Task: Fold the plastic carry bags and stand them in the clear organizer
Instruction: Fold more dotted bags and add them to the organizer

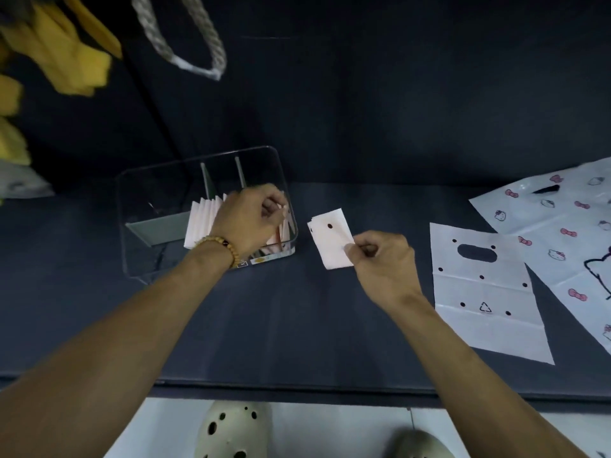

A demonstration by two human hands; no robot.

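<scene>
clear organizer [155, 193] at 9 o'clock on the counter [297, 325], folded bags [205, 219] upright inside | left hand [251, 219] fingers curled among them | right hand [380, 259] at 3 o'clock pinching a folded dotted bag [330, 239] | flat bags [479, 292] far right

left hand [254, 216] hides the 3 o'clock end of the row of folded white bags [206, 219]. Large cartoon-print plastic bag [568, 233] cut off at 3 o'clock edge. Yellow cloth [59, 51] at 10 o'clock blurred, cropped.
</scene>
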